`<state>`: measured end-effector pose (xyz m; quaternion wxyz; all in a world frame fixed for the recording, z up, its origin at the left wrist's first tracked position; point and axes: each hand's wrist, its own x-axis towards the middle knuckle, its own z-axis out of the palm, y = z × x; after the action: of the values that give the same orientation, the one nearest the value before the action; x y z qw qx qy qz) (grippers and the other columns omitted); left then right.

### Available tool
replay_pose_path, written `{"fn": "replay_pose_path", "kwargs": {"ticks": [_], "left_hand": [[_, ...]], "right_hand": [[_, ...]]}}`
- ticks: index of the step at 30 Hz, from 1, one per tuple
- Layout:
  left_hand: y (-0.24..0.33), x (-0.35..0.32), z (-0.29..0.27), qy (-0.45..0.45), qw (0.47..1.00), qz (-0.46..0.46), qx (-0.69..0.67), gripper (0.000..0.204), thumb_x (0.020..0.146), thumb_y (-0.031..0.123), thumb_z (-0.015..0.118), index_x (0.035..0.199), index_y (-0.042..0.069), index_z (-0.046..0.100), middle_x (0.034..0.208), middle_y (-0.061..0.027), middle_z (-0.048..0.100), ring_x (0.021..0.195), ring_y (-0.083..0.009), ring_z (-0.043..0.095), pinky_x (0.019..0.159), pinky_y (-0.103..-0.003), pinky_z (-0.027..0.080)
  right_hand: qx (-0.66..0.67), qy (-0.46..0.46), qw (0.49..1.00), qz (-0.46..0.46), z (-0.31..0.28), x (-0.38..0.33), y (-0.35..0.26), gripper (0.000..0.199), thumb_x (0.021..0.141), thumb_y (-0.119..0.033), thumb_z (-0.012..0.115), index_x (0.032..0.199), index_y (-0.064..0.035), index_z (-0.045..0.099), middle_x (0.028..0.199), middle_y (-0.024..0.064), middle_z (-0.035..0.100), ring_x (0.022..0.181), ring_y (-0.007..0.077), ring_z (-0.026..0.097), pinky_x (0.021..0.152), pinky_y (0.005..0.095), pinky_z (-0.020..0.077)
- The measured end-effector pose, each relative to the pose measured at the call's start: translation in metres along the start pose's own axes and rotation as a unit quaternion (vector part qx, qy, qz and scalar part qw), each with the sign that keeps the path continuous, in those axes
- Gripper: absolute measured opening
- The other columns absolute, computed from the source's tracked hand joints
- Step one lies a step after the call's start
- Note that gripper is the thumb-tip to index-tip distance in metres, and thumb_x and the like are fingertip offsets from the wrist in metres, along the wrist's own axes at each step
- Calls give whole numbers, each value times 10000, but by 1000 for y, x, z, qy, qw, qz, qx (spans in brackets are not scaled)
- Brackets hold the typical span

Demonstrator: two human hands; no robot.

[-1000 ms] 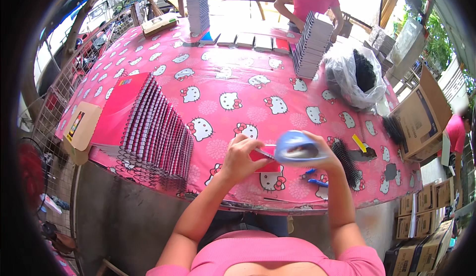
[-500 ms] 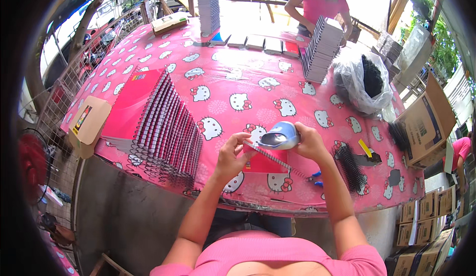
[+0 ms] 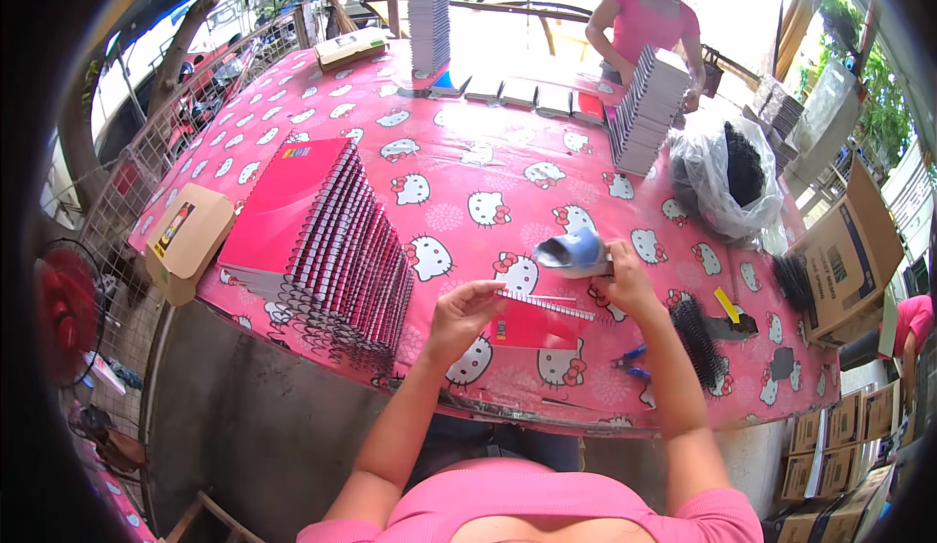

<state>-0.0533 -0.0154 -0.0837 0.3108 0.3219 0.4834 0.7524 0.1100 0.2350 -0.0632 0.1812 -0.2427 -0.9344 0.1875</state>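
Observation:
A red notebook point(image 3: 542, 328) lies on the table in front of me, with a spiral coil point(image 3: 551, 307) along its far edge. My left hand point(image 3: 461, 321) pinches the left end of that spined edge between thumb and fingers. My right hand point(image 3: 630, 278) is closed round a blue-grey hollow tool point(image 3: 574, 252) with a wide opening facing left; its exact kind I cannot make out. The tool hangs just beyond the notebook's coil, apart from it. Blue-handled pliers point(image 3: 632, 362) lie to the right of the notebook, under my right forearm.
A tall stack of red spiral notebooks point(image 3: 312, 221) stands at left. Black coils point(image 3: 698, 343) and a yellow strip point(image 3: 726, 304) lie at right, near a cardboard box point(image 3: 839, 260). A plastic bag of coils point(image 3: 727, 177) and notebook stacks point(image 3: 649, 109) stand farther back, near a co-worker point(image 3: 654, 16).
My right hand has moved the blue-grey tool to the right along the coil, and the tool has turned slightly. My left hand stays at the notebook's left end. The whole view has shifted slightly.

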Motion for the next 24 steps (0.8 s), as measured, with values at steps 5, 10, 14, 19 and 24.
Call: {"fn": "replay_pose_path", "kwargs": {"ticks": [5, 10, 14, 19, 24], "left_hand": [[22, 2, 16, 15, 981, 175, 80, 165, 761, -19, 762, 840, -6, 617, 893, -109, 689, 835, -114, 652, 671, -249, 561], [49, -20, 36, 48, 917, 289, 270, 176, 721, -35, 780, 799, -9, 624, 849, -135, 683, 793, -167, 681, 631, -269, 563], [14, -32, 40, 74, 949, 191, 239, 180, 715, -24, 785, 827, -12, 644, 859, -116, 680, 809, -171, 677, 642, -265, 570], [26, -32, 48, 103, 935, 220, 259, 141, 733, -55, 758, 827, -24, 657, 896, -130, 677, 795, -159, 676, 687, -267, 578], [33, -34, 52, 90, 923, 242, 286, 140, 731, -74, 743, 841, -26, 670, 904, -135, 682, 774, -164, 686, 660, -264, 580]], "right_hand": [[-38, -87, 991, -96, -47, -62, -9, 690, 699, -172, 757, 1301, -20, 455, 1381, 238, 416, 1311, 390, 378, 1077, 427, 342], [-115, -173, 974, -88, -59, -148, 11, 670, 807, -323, 680, 1341, 0, 435, 1382, 213, 422, 1309, 370, 378, 1093, 533, 257], [-149, -31, 983, -102, -34, -150, -8, 541, 830, -240, 655, 1277, 21, 498, 1213, 197, 539, 1143, 354, 508, 1011, 496, 365], [90, 72, 987, -111, -24, -122, -82, 411, 776, -189, 720, 1123, -4, 600, 1034, 168, 621, 953, 316, 601, 837, 406, 476], [75, 126, 976, -158, -32, -99, -136, 386, 744, -170, 761, 1066, -12, 616, 999, 155, 645, 886, 300, 629, 760, 382, 513]]}}
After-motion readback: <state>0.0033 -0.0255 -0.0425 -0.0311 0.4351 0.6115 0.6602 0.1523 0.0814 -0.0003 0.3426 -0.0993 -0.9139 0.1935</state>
